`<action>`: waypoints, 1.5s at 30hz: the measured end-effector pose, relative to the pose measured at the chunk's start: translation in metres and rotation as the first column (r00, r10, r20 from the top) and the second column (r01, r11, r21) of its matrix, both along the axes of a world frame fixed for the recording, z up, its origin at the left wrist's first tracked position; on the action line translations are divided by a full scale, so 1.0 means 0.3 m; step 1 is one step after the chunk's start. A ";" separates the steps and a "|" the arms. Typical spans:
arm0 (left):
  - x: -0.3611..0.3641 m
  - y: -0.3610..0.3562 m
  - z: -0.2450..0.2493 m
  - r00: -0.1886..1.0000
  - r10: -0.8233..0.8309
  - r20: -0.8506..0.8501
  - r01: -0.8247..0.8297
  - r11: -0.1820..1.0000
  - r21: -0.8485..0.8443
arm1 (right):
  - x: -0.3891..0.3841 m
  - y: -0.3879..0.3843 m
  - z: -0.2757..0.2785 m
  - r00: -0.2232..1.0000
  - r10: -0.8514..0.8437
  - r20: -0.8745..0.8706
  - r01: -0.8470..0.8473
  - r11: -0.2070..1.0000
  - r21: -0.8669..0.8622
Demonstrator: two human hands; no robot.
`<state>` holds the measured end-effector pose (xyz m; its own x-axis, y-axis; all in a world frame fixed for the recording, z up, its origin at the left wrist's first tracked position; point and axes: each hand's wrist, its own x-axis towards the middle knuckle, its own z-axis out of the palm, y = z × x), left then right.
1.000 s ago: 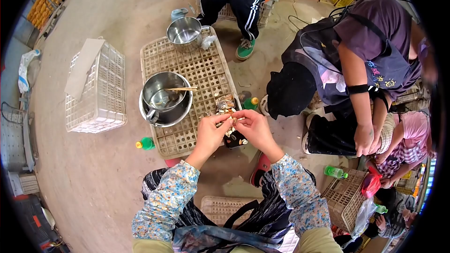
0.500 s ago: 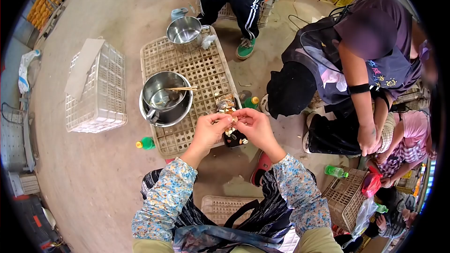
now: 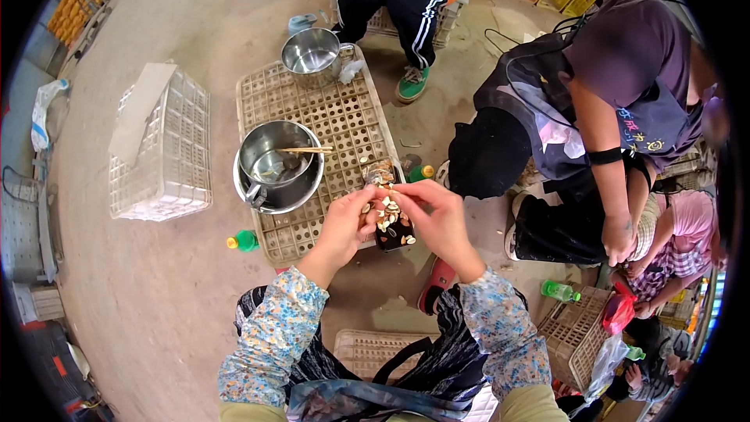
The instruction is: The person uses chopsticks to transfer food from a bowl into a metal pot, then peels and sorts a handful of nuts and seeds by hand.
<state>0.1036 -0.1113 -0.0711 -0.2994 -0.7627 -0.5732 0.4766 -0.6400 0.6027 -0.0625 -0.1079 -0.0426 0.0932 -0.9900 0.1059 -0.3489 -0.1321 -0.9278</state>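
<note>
My left hand (image 3: 344,223) and my right hand (image 3: 434,217) are close together over the front right corner of a crate turned into a table (image 3: 351,113). The fingers of both are pinched, and whatever small piece they hold is too small to name. Under and between them lie small pale nut- or seed-like pieces and shells (image 3: 388,217), on a black box or tray (image 3: 396,236). Just beyond my fingertips is a clear packet with brownish contents (image 3: 379,171), partly hidden.
A steel pot with chopsticks (image 3: 273,148) sits in a steel basin on the left; another steel pot (image 3: 311,55) stands farther back. Green bottles (image 3: 245,241) stand beside the crate. A white crate (image 3: 168,148) is at left. People sit opposite and at right.
My hands have drawn slightly apart, the right shifting a little to the right, so more of the pale pieces beneath them shows. The whole view has shifted slightly.
</note>
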 end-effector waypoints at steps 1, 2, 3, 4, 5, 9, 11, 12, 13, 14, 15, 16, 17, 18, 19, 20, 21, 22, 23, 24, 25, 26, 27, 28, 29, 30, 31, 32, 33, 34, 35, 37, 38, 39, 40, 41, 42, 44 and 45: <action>-0.005 -0.002 0.000 0.986 0.099 -0.132 -0.094 0.994 0.048 | 0.006 0.008 0.036 0.970 -0.021 0.244 -0.009 0.992 0.122; 0.012 -0.009 -0.044 0.960 0.097 -0.261 -0.084 0.995 0.059 | 0.003 0.034 0.132 0.933 0.053 0.356 -0.111 0.983 0.144; 0.007 -0.011 -0.031 0.944 0.133 -0.302 -0.105 0.989 0.108 | -0.004 0.065 0.241 0.878 0.117 0.465 -0.210 0.966 0.153; 0.002 -0.010 -0.016 0.926 0.168 -0.339 -0.121 0.981 0.154 | -0.030 0.099 0.307 0.827 0.286 0.484 -0.363 0.929 0.072; 0.001 -0.008 -0.014 0.921 0.141 -0.363 -0.119 0.989 0.083 | -0.024 0.123 0.326 0.593 0.443 0.672 -0.508 0.854 -0.114; -0.017 -0.009 0.026 0.861 0.178 -0.477 -0.137 0.983 0.120 | 0.038 0.189 0.394 0.083 0.637 0.767 -0.613 0.639 -0.464; -0.021 -0.009 0.037 0.846 0.170 -0.506 -0.131 0.985 0.112 | 0.066 0.213 0.401 0.030 0.639 0.769 -0.571 0.642 -0.511; -0.024 -0.009 0.040 0.829 0.163 -0.535 -0.127 0.987 0.104 | 0.069 0.220 0.406 0.034 0.649 0.760 -0.555 0.644 -0.526; -0.024 -0.008 0.041 0.810 0.166 -0.563 -0.123 0.986 0.113 | 0.070 0.223 0.409 0.037 0.660 0.750 -0.539 0.645 -0.541; -0.023 -0.008 0.043 0.809 0.165 -0.564 -0.124 0.986 0.110 | 0.056 0.217 0.402 0.037 0.662 0.748 -0.540 0.643 -0.543; -0.021 -0.008 0.046 0.806 0.147 -0.573 -0.116 0.989 0.091 | 0.025 0.203 0.386 0.087 0.679 0.729 -0.662 0.586 -0.467; -0.019 -0.006 0.051 0.804 0.129 -0.580 -0.107 0.992 0.072 | -0.005 0.185 0.374 0.133 0.699 0.703 -0.766 0.522 -0.375; -0.018 -0.006 0.051 0.808 0.113 -0.578 -0.102 0.993 0.052 | -0.032 0.146 0.370 0.570 0.701 0.427 -0.649 0.704 -0.290; -0.018 -0.007 0.062 0.818 0.105 -0.565 -0.098 0.994 0.042 | -0.049 0.103 0.364 0.867 0.495 0.057 -0.460 0.839 -0.291; -0.016 -0.007 0.060 0.808 0.098 -0.581 -0.089 0.995 0.045 | -0.033 0.070 0.318 0.957 0.288 0.009 -0.282 0.942 -0.183; -0.012 -0.007 0.054 0.797 0.092 -0.597 -0.081 0.996 0.045 | -0.016 0.044 0.251 0.995 0.073 -0.062 -0.078 0.993 -0.087; -0.005 -0.005 0.047 0.809 0.045 -0.586 -0.055 0.999 0.001 | -0.018 0.031 0.183 0.995 0.076 -0.061 -0.082 0.993 -0.091; -0.003 -0.005 0.049 0.809 0.046 -0.585 -0.058 0.998 -0.001 | -0.024 0.020 0.114 0.990 0.101 -0.097 -0.110 0.989 -0.096; -0.005 -0.005 0.051 0.807 0.039 -0.589 -0.049 0.999 0.000 | -0.023 0.011 0.084 0.983 0.126 -0.132 -0.140 0.985 -0.099; -0.008 -0.007 0.054 0.805 0.033 -0.592 -0.040 0.999 0.001 | -0.019 0.009 0.072 0.983 0.131 -0.132 -0.145 0.984 -0.099; -0.013 -0.006 0.067 0.802 0.052 -0.595 -0.050 0.999 0.019 | -0.011 0.010 0.067 0.982 0.123 -0.141 -0.140 0.983 -0.119; -0.017 -0.005 0.067 0.801 0.056 -0.595 -0.053 0.998 0.023 | -0.006 0.014 0.063 0.982 0.113 -0.150 -0.134 0.982 -0.136; -0.020 -0.003 0.066 0.797 0.049 -0.602 -0.050 0.999 0.015 | -0.003 0.019 0.071 0.982 0.116 -0.150 -0.136 0.982 -0.132; -0.016 -0.004 0.068 0.793 0.040 -0.607 -0.047 0.999 0.004 | 0.005 0.020 0.089 0.986 0.118 -0.114 -0.129 0.987 -0.092; -0.011 -0.005 0.066 0.794 0.045 -0.606 -0.054 0.999 0.003 | 0.010 0.017 0.098 0.989 0.124 -0.080 -0.128 0.990 -0.055; -0.009 -0.003 0.061 0.793 0.021 -0.609 -0.032 0.999 -0.008 | 0.012 0.018 0.088 0.989 0.127 -0.079 -0.131 0.990 -0.054; -0.008 -0.004 0.057 0.791 -0.005 -0.612 -0.010 1.000 -0.022 | 0.015 0.014 0.072 0.967 0.175 -0.187 -0.204 0.968 -0.148; -0.010 -0.005 0.054 0.791 -0.004 -0.612 -0.012 1.000 -0.022 | 0.021 0.014 0.065 0.932 0.209 -0.296 -0.283 0.931 -0.232; -0.013 -0.005 0.052 0.794 0.000 -0.608 -0.014 1.000 -0.019 | 0.031 0.021 0.068 0.917 0.183 -0.356 -0.273 0.936 -0.223; -0.016 -0.005 0.051 0.797 0.004 -0.604 -0.016 1.000 -0.015 | 0.038 0.024 0.069 0.917 0.183 -0.355 -0.273 0.936 -0.223; -0.019 -0.004 0.052 0.800 0.012 -0.600 -0.024 1.000 -0.013 | 0.042 0.026 0.070 0.906 0.160 -0.391 -0.264 0.937 -0.229; -0.024 -0.002 0.048 0.803 0.015 -0.595 -0.023 1.000 -0.006 | 0.046 0.025 0.069 0.894 0.139 -0.425 -0.258 0.937 -0.236; -0.026 -0.002 0.047 0.807 0.015 -0.591 -0.019 1.000 0.000 | 0.047 0.025 0.068 0.887 0.129 -0.443 -0.258 0.935 -0.245; -0.029 -0.001 0.047 0.807 0.015 -0.590 -0.019 1.000 -0.001 | 0.047 0.024 0.066 0.880 0.118 -0.460 -0.258 0.932 -0.253; -0.031 0.002 0.047 0.805 0.026 -0.593 -0.019 1.000 0.017 | 0.047 0.025 0.061 0.881 0.118 -0.458 -0.257 0.933 -0.254; -0.028 0.006 0.048 0.803 0.039 -0.595 -0.021 0.999 0.036 | 0.047 0.026 0.055 0.865 0.121 -0.487 -0.272 0.928 -0.253; -0.028 0.004 0.042 0.804 0.040 -0.594 -0.022 0.999 0.036 | 0.046 0.024 0.053 0.847 0.123 -0.517 -0.289 0.923 -0.253; -0.025 0.007 0.014 0.828 -0.012 -0.561 -0.003 1.000 -0.025 | 0.049 0.025 0.056 0.868 0.122 -0.481 -0.279 0.922 -0.270; -0.025 0.006 0.005 0.828 -0.012 -0.561 -0.002 1.000 -0.025 | 0.047 0.022 0.059 0.886 0.121 -0.448 -0.271 0.919 -0.288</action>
<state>0.0962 -0.1094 -0.0695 -0.5681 -0.7711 -0.2875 0.7339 -0.6327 0.2470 -0.0485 -0.1011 -0.0249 0.3906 -0.8582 0.3331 -0.6225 -0.5128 -0.5912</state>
